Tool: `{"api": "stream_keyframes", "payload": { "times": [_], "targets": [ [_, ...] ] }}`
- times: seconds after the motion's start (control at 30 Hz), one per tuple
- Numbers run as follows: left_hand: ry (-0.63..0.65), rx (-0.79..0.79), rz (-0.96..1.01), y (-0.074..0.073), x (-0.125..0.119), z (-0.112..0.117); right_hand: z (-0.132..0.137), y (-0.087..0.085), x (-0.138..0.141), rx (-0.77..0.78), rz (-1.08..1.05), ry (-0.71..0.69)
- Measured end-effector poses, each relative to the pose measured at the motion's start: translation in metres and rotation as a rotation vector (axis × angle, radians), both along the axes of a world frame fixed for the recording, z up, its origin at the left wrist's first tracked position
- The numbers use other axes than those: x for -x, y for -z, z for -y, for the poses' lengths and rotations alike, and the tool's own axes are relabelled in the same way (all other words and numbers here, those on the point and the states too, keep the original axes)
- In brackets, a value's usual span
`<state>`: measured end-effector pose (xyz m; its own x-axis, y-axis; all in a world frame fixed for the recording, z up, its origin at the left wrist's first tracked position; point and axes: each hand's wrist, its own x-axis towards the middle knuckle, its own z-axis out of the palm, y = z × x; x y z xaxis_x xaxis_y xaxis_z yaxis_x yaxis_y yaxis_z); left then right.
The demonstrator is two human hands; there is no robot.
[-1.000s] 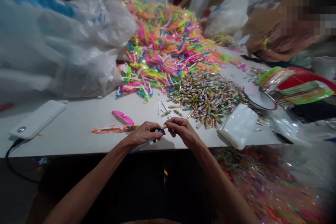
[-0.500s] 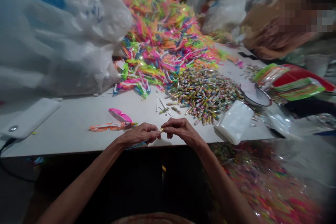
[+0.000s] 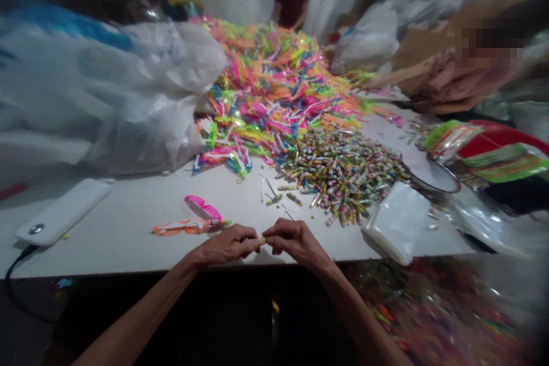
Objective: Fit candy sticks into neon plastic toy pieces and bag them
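Observation:
My left hand [image 3: 234,243] and my right hand [image 3: 291,240] meet near the table's front edge, both closed in a pinch. Between their fingertips is a small yellowish piece [image 3: 263,241], mostly covered, so its exact kind does not show. Left of my left hand lie orange toy glasses [image 3: 180,228], with a small printed tube at their right end. Pink toy glasses [image 3: 202,206] rest just behind these. Beyond my right hand spreads a heap of small printed tubes [image 3: 343,171], with a few loose ones and thin sticks [image 3: 270,187] at its near side.
A tall pile of colourful plastic pieces [image 3: 274,80] fills the table's back. Large plastic bags [image 3: 150,97] stand left, behind a white power bank [image 3: 64,214] with a cable. Clear plastic bags [image 3: 397,223] lie right, near a round-rimmed dish [image 3: 433,174]. Other people are behind the table and at right.
The view has tilted up, so the table sits lower in the picture. Both hands keep their pinch on the small piece. A blue strip under my left hand no longer shows.

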<state>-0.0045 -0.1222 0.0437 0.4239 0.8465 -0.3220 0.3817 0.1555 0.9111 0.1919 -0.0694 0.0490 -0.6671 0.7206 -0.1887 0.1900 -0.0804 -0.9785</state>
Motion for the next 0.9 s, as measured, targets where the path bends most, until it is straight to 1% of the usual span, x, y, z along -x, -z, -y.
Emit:
{"api": "stream_keyframes", "payload": {
  "times": [0.1,0.17,0.27,0.37,0.43,0.47,0.5,0.53,0.6,0.67,0.7,0.77,0.8,0.83,0.9],
  "targets": [
    [-0.042,-0.057,-0.069,0.001,0.005,0.001,0.001,0.005,0.010,0.003,-0.011,0.026],
    [-0.049,-0.124,-0.133,0.000,0.009,0.001,0.001,0.006,0.017,-0.031,-0.022,0.027],
    [0.015,-0.255,-0.279,-0.003,0.019,-0.003,0.000,0.007,0.025,-0.138,-0.001,-0.008],
    [0.138,-0.414,-0.481,-0.009,0.038,-0.012,-0.015,0.012,0.026,-0.330,0.118,-0.023],
    [0.198,-0.471,-0.609,-0.013,0.056,-0.023,-0.033,0.018,0.021,-0.517,0.283,0.040],
    [0.198,-0.484,-0.675,-0.014,0.065,-0.031,-0.044,0.021,0.018,-0.614,0.389,0.075],
    [0.172,-0.496,-0.745,-0.014,0.074,-0.040,-0.055,0.024,0.016,-0.703,0.500,0.090],
    [0.112,-0.514,-0.816,-0.012,0.082,-0.052,-0.065,0.027,0.015,-0.780,0.612,0.077],
    [-0.100,-0.552,-0.916,-0.006,0.094,-0.082,-0.081,0.033,0.016,-0.897,0.807,-0.018],
    [-0.374,-0.575,-0.908,0.004,0.099,-0.116,-0.088,0.039,0.022,-0.974,0.930,-0.092],
    [-0.449,-0.573,-0.900,0.009,0.100,-0.133,-0.089,0.042,0.026,-0.998,0.969,-0.097],
    [-0.518,-0.564,-0.865,0.021,0.101,-0.158,-0.088,0.047,0.030,-1.019,1.004,-0.067],
    [-0.522,-0.559,-0.843,0.026,0.100,-0.166,-0.086,0.049,0.030,-1.017,1.007,-0.048],
    [-0.522,-0.554,-0.812,0.031,0.100,-0.170,-0.084,0.051,0.028,-1.011,1.002,-0.031],
    [-0.501,-0.548,-0.724,0.038,0.098,-0.171,-0.081,0.052,0.020,-0.997,0.963,-0.007]
  ]
}}
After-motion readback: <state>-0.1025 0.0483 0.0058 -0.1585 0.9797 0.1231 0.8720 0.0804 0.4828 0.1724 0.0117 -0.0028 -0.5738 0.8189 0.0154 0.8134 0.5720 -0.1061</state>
